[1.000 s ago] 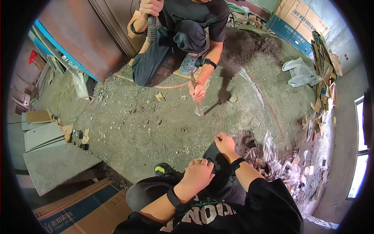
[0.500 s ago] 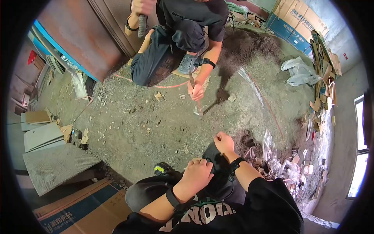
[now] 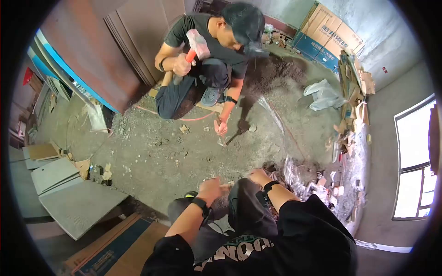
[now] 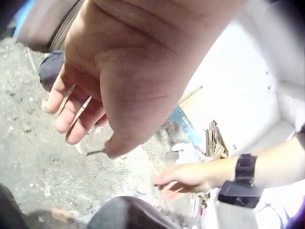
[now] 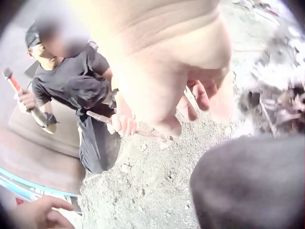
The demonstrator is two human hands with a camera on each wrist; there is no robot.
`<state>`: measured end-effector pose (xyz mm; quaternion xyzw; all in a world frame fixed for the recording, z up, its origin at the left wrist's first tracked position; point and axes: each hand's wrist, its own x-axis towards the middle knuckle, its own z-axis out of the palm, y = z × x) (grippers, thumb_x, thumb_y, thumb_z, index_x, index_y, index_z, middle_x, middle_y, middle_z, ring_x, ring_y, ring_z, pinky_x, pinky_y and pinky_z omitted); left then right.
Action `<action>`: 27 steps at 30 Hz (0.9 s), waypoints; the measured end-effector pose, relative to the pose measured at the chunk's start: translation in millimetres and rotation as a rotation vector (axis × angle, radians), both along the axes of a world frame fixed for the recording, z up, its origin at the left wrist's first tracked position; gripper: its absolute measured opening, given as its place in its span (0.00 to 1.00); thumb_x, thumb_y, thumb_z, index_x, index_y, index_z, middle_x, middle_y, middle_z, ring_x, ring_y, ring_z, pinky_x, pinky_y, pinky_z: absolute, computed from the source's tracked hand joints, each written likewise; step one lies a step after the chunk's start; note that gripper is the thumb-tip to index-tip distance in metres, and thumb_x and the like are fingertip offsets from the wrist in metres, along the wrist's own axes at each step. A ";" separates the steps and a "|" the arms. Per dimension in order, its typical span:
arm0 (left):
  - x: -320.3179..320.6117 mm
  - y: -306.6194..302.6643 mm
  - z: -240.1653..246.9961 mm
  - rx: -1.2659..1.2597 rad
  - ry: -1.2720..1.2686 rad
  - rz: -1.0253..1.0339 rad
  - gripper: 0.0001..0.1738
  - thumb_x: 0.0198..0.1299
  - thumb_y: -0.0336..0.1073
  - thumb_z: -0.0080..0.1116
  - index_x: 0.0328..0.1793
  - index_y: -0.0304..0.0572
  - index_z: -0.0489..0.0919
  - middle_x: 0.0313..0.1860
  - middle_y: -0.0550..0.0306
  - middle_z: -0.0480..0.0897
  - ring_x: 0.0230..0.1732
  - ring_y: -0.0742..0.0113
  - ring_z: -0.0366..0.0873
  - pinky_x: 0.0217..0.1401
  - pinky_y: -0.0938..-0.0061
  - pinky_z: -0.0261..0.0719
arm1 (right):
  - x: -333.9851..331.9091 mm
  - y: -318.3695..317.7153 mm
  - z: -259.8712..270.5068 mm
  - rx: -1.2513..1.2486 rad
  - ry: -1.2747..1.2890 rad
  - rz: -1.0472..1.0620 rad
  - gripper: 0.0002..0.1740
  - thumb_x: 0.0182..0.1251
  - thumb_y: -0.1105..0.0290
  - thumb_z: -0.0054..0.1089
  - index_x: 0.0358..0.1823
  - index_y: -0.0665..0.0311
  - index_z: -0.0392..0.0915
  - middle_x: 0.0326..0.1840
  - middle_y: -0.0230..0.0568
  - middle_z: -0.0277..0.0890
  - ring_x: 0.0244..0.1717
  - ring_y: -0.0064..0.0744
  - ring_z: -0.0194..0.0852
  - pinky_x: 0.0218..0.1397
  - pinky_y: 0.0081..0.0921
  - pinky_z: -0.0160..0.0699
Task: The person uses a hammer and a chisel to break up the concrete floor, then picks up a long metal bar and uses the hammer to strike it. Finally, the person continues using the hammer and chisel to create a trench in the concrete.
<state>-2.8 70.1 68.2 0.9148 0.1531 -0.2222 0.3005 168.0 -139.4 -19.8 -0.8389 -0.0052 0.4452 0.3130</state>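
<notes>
Blurred in the head view, my left hand hangs over the lap by the left knee, holding nothing; its fingers are loosely extended in the left wrist view. My right hand is beside the right knee, and its fingers bend loosely around nothing in the right wrist view. Across from me a crouching person grips a raised hammer with a red handle. That person's other hand holds a chisel slanting down to the dirt floor.
Grey tiles and a flat cardboard box lie at the left. Plastic scraps litter the floor beside my right knee. A white plastic bag and stacked cardboard are along the right wall. Large brown panels lean at back left.
My head view has tilted up, bringing the other person's head and hammer into sight. My hands have lifted off my lap and moved apart. The chisel still stands at the floor.
</notes>
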 end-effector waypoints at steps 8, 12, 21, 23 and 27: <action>-200.6 94.3 202.5 0.107 0.144 0.415 0.32 0.53 0.55 0.49 0.48 0.27 0.76 0.31 0.43 0.82 0.40 0.50 0.81 0.45 0.60 0.77 | -8.0 -132.7 279.3 -0.136 -0.143 0.121 0.23 0.49 0.52 0.58 0.36 0.65 0.80 0.34 0.57 0.78 0.39 0.54 0.77 0.42 0.40 0.76; -331.0 118.0 222.7 0.166 0.572 0.725 0.27 0.54 0.54 0.54 0.42 0.33 0.80 0.46 0.42 0.80 0.46 0.48 0.78 0.44 0.56 0.75 | -31.2 -216.6 333.5 -0.262 -0.139 0.007 0.22 0.50 0.55 0.60 0.34 0.71 0.80 0.26 0.52 0.79 0.27 0.40 0.81 0.33 0.34 0.77; -348.0 126.1 292.9 -0.380 0.426 1.547 0.21 0.62 0.46 0.50 0.44 0.29 0.75 0.27 0.47 0.79 0.25 0.60 0.77 0.26 0.64 0.71 | -112.3 -235.3 370.4 -0.159 -0.090 -0.457 0.17 0.57 0.61 0.58 0.38 0.70 0.78 0.26 0.38 0.78 0.25 0.29 0.74 0.29 0.27 0.71; -327.5 137.8 290.2 -0.351 0.326 1.508 0.19 0.59 0.42 0.51 0.35 0.26 0.76 0.24 0.47 0.78 0.20 0.58 0.77 0.22 0.65 0.71 | -126.4 -206.3 385.6 -0.137 0.008 -0.417 0.16 0.59 0.60 0.58 0.37 0.68 0.78 0.26 0.36 0.77 0.25 0.27 0.73 0.26 0.25 0.68; -290.9 162.2 275.3 -0.239 0.042 1.215 0.18 0.56 0.40 0.53 0.35 0.26 0.78 0.29 0.46 0.82 0.27 0.56 0.81 0.30 0.64 0.76 | -143.5 -177.3 364.4 -0.119 -0.043 -0.416 0.15 0.59 0.61 0.59 0.35 0.69 0.78 0.24 0.35 0.76 0.23 0.25 0.72 0.26 0.23 0.68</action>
